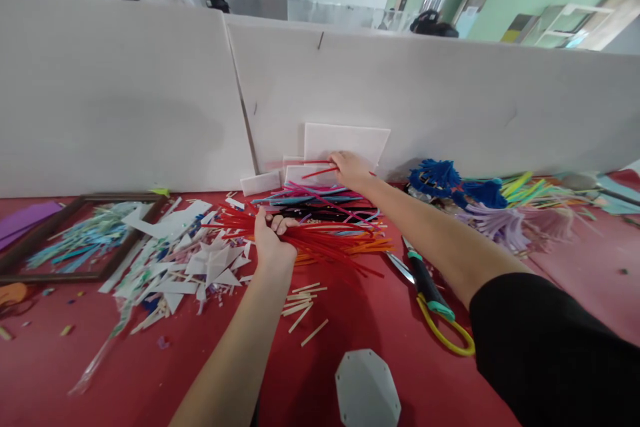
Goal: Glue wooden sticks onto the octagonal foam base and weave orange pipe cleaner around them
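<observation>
On the table (175, 360), the left hand (274, 232) is clutching red stems (330, 243); the right hand (350, 170) is pinching some (apparently sorting), next probably needing clean separation.

Red stems (325, 243), bunched in left hand (274, 232), some in right hand (345, 167)

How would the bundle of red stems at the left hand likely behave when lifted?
The red stems are probably light, being so thin. They look fairly stiff rather than floppy: the two single stems in the right hand stick out nearly straight. The bundle may splay or shed pieces, since its ends fan out loosely beyond the left hand.
</observation>
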`<state>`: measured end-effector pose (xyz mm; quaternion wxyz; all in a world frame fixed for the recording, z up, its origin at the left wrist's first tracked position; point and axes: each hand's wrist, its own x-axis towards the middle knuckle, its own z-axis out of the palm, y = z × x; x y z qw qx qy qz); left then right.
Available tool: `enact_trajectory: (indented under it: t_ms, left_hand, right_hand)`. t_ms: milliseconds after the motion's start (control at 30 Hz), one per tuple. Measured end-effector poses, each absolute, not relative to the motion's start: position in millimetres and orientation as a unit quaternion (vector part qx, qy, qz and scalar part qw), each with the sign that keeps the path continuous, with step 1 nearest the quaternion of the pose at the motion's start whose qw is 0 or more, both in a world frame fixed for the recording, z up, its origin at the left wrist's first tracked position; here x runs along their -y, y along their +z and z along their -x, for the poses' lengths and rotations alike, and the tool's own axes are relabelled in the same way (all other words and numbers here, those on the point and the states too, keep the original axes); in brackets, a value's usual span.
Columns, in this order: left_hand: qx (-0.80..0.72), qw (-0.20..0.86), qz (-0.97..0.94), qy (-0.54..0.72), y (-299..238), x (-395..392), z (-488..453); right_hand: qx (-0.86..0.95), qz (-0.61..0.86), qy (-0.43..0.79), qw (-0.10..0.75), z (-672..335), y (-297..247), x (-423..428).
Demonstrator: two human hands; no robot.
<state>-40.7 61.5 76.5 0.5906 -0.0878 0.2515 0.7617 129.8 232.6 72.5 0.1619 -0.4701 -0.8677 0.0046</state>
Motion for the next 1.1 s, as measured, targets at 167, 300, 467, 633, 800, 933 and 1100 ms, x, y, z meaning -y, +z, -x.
enact_trajectory:
  t_ms: [167,300,467,633,800,933,1100]
  left_hand:
    - [-0.274,0.575,0.066,0.768,76,-62,36]
    - [-0.286,0.566,0.021,0.773,78,-63,31]
    - [-0.3,0.553,-0.004,0.777,83,-65,35]
    - [-0.265,0.547,-0.02,0.794,100,-59,63]
    - [-0.273,0.593,-0.075,0.754,122,-47,98]
    - [-0.322,0.625,-0.127,0.7,130,-43,112]
    - [-0.425,0.63,-0.207,0.616,133,-46,108]
  right_hand:
    - [0.863,0.466,0.033,0.193,-113,93,-219]
    - [0.893,0.398,0.061,0.201,-86,107,-173]
    - [0.957,0.219,0.116,0.153,-59,117,-105]
    - [0.923,0.271,0.178,0.209,-78,103,-119]
    - [0.905,0.356,0.111,0.203,-119,68,-168]
    - [0.891,0.401,0.074,0.197,-140,50,-189]
    - [0.894,0.421,0.082,0.126,-140,38,-198]
